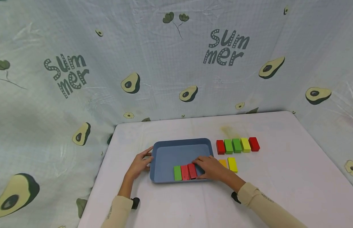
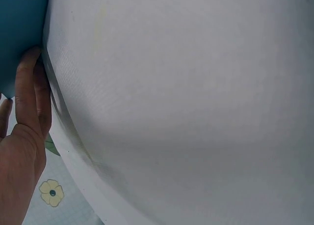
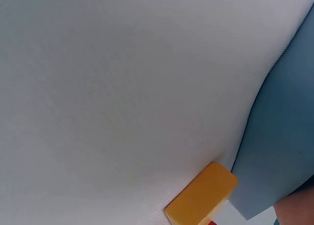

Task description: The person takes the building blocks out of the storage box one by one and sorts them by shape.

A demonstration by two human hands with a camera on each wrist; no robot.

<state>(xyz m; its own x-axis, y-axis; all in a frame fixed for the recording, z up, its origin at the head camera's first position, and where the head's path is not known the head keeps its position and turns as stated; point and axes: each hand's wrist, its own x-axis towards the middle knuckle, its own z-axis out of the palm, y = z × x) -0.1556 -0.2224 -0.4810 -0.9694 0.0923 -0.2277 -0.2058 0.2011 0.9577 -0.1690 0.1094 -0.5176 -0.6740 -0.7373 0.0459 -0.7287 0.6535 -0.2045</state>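
Observation:
In the head view a blue-grey tray (image 1: 166,158) lies on the table. Along its near side a green block (image 1: 177,173), a red block (image 1: 185,173) and another red block (image 1: 192,171) stand side by side. The rightmost red block tilts slightly, and my right hand (image 1: 212,167) pinches it between thumb at the near end and fingers at the far end. My left hand (image 1: 139,164) rests against the tray's left wall. Its fingers (image 2: 27,95) lie fairly straight along that wall in the left wrist view. Most of my right hand is out of its wrist view.
Right of the tray runs a row with a red block (image 1: 220,147), green block (image 1: 228,146), green block (image 1: 237,145), yellow block (image 1: 246,145) and red block (image 1: 254,144). Nearer are an orange block (image 3: 202,195), close beside the tray, and a yellow block (image 1: 232,165). A printed cloth hangs behind.

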